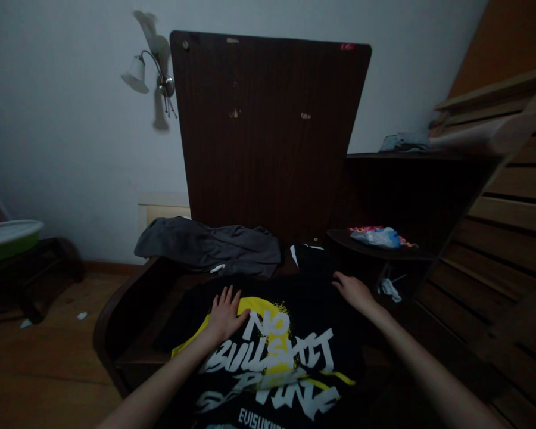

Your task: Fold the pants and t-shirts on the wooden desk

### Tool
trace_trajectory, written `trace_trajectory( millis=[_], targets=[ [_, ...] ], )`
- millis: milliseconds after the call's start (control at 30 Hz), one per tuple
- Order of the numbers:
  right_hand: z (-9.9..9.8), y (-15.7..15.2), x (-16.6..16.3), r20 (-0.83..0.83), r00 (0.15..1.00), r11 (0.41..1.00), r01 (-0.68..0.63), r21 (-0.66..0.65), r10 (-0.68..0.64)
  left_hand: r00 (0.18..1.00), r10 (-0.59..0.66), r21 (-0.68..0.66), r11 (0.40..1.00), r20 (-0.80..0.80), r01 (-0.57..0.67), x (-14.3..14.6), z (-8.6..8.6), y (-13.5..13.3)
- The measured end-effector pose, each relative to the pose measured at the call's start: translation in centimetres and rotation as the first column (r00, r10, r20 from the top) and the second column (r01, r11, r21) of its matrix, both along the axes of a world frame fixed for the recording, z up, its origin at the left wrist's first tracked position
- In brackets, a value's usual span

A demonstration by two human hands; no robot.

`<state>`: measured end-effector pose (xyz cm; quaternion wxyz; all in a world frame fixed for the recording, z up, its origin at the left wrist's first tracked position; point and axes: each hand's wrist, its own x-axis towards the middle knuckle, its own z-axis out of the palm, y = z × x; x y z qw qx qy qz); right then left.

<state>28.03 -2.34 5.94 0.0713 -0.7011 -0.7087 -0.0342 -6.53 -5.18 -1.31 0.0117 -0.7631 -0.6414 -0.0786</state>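
Observation:
A black T-shirt (268, 357) with white and yellow lettering lies spread on a dark wooden surface (129, 310) in front of me. My left hand (226, 313) rests flat on its upper left part, fingers stretched out over the yellow patch. My right hand (352, 292) lies on the shirt's upper right edge, fingers extended toward the far side, holding nothing that I can see.
A grey garment (205, 244) lies crumpled at the far end, a small black cloth (308, 253) beside it. A tall dark board (268, 131) leans on the wall. A shelf holds a plastic bag (377, 236). Wooden slats (495, 238) rise at right; a wall lamp (147, 74) hangs left.

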Motion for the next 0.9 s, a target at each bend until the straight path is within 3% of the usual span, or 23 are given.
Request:
trace_trajectory(
  millis=[233,400,600,733,900],
  targets=[
    [5.5,0.9,-3.7,0.099,0.992,0.957,-0.098,0.274,0.073,0.993,0.116,0.023,0.993,-0.020,-0.116,1.4,0.2,-0.2],
    [7.3,1.2,-6.2,0.170,0.974,0.872,-0.209,0.443,0.147,0.996,0.081,-0.002,0.997,-0.024,-0.081,1.2,1.8,-1.3],
    [7.4,0.8,-6.4,0.226,0.954,0.823,-0.286,0.490,0.197,0.974,0.219,-0.071,0.972,-0.054,-0.223,-1.7,5.4,1.8],
    [6.2,0.4,-4.8,0.213,0.960,0.814,-0.267,0.516,0.179,0.979,0.196,-0.114,0.973,-0.061,-0.202,-3.0,5.9,3.4],
    [5.1,-0.2,-1.8,0.200,0.961,0.784,-0.271,0.558,0.190,0.982,0.189,-0.073,0.979,-0.028,-0.190,-3.5,6.5,3.1]
  ],
)
